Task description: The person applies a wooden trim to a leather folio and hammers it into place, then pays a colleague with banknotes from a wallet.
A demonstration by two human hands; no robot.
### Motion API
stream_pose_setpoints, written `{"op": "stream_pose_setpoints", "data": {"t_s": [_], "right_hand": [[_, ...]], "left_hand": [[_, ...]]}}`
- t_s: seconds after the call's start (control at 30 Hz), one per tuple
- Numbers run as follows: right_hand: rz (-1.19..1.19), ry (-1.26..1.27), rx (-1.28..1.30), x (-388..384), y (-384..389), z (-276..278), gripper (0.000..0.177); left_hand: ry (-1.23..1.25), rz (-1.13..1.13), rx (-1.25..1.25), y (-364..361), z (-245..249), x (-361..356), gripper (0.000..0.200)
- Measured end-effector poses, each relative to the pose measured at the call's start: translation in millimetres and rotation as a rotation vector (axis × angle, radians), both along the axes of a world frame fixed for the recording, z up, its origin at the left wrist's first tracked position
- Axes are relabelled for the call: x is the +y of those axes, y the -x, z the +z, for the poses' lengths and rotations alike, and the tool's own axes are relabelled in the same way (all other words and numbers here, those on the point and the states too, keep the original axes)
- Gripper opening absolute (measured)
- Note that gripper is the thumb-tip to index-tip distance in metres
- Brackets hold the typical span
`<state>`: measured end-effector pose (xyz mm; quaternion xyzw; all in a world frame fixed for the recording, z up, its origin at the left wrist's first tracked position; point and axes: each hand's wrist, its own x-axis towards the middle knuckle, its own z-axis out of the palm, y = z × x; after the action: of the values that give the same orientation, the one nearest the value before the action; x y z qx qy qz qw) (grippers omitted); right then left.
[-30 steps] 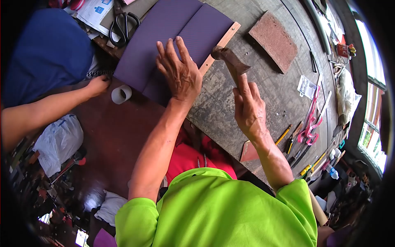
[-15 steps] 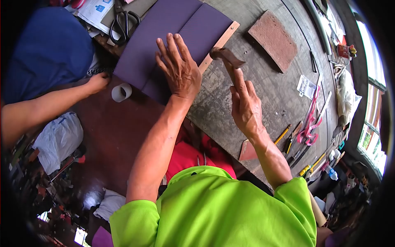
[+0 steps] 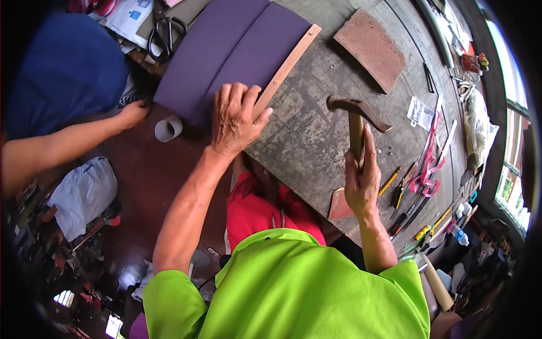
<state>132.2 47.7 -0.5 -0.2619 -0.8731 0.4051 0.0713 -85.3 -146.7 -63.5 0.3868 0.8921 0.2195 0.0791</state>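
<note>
A purple sheet [image 3: 226, 45] of leather-like material lies across the table corner, with a narrow wooden strip [image 3: 291, 62] along its right edge. Small shiny metal heads show in the strip. My left hand [image 3: 236, 121] grips the near end of that edge, bent fingers on the purple side and thumb by the strip; its fingertips are partly hidden. Right of the sheet, my right hand [image 3: 363, 183] is closed around the handle of a hammer [image 3: 357, 116], the index finger stretched along it. The rusty hammer head is raised over the table, apart from the strip.
A reddish brick-like slab [image 3: 372, 51] lies on the worn table [image 3: 305, 138]. Tiny metal bits [image 3: 384, 151], a pencil [image 3: 389, 181] and pink ribbon [image 3: 427, 178] are to the right. Scissors [image 3: 165, 37] lie at upper left, near another person's hand [image 3: 134, 113] and a white roll [image 3: 168, 129].
My left hand has slid from lying flat on the sheet to gripping its near edge. My right hand has drawn the hammer away from the strip, rightward and toward me. The sheet has shifted slightly left.
</note>
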Motion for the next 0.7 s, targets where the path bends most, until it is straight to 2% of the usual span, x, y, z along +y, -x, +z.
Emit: {"op": "stream_pose_setpoints", "data": {"t_s": [0.1,0.17,0.3,0.37,0.43,0.5,0.6,0.63,0.7], "right_hand": [[-0.108,0.109,-0.140,3.1,-32.3,6.8,0.060],[-0.131,0.055,-0.091,10.1,-55.1,-1.7,0.060],[-0.294,0.226,-0.145,18.1,-84.5,8.3,0.058],[-0.350,0.257,-0.133,22.5,-86.8,16.1,0.058],[-0.386,0.263,-0.106,26.0,-88.2,22.2,0.058],[-0.346,0.158,-0.059,27.3,-87.4,20.3,0.058],[-0.228,-0.088,0.035,26.8,-80.7,10.6,0.059],[-0.182,-0.164,0.074,23.5,-75.6,6.6,0.060],[-0.160,-0.095,0.045,13.5,-68.2,-1.4,0.068]], "left_hand": [[-0.023,0.086,-0.065,-13.9,-6.5,27.6,0.057],[-0.082,0.154,-0.062,-25.7,-3.2,41.1,0.058],[-0.019,0.357,-0.233,-64.1,23.4,92.3,0.058],[-0.088,0.436,-0.287,-66.3,24.7,125.3,0.056],[-0.276,0.445,-0.122,-53.0,10.5,153.4,0.051],[-0.280,0.485,-0.141,-25.3,13.0,168.2,0.041],[-0.215,0.159,-0.076,-1.8,19.9,163.2,0.024],[-0.224,0.033,0.060,-1.8,13.5,167.3,0.026],[-0.250,-0.215,0.325,-3.4,-8.9,179.4,0.030]]}}
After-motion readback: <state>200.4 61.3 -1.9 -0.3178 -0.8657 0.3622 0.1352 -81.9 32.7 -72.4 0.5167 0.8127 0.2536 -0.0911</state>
